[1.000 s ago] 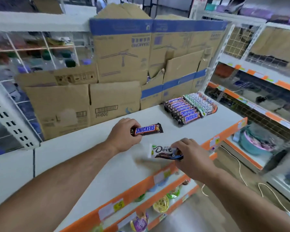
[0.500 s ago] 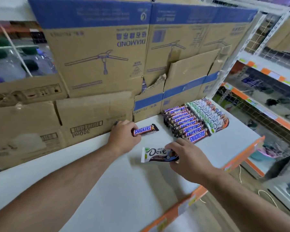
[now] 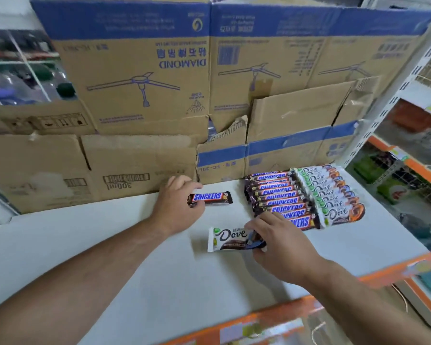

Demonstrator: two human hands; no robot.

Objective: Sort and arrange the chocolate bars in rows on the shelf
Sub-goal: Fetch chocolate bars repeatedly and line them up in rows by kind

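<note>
Head view, nearest first: the orange front edge [image 3: 271,317] of the white shelf [image 3: 110,257] runs just below both forearms. Above it, the right hand [image 3: 281,245] pinches the right end of a loose Dove bar [image 3: 230,239], thumb beneath and fingers [image 3: 260,222] curled over the wrapper; the bar lies flat on the shelf, its free end pointing left. Further in, the left hand [image 3: 177,207] has its fingers [image 3: 192,186] clamped on the left end of a single Snickers bar [image 3: 210,197], which also lies flat, just short of the cardboard boxes [image 3: 139,83].

To the right, a Snickers row [image 3: 276,195] and a Dove row [image 3: 334,195] sit side by side, touching.

The likely trouble is at the front of those rows. The right knuckles are close against the nearest Snickers in the row, so swinging the Dove across to its own row could drag or skew those bars. Each bar is held by one end only, so the wrapper may twist and land crooked. The Dove row lies beyond the Snickers row, near the shelf's right side, so a hasty push might nudge its front bars out of line.
</note>
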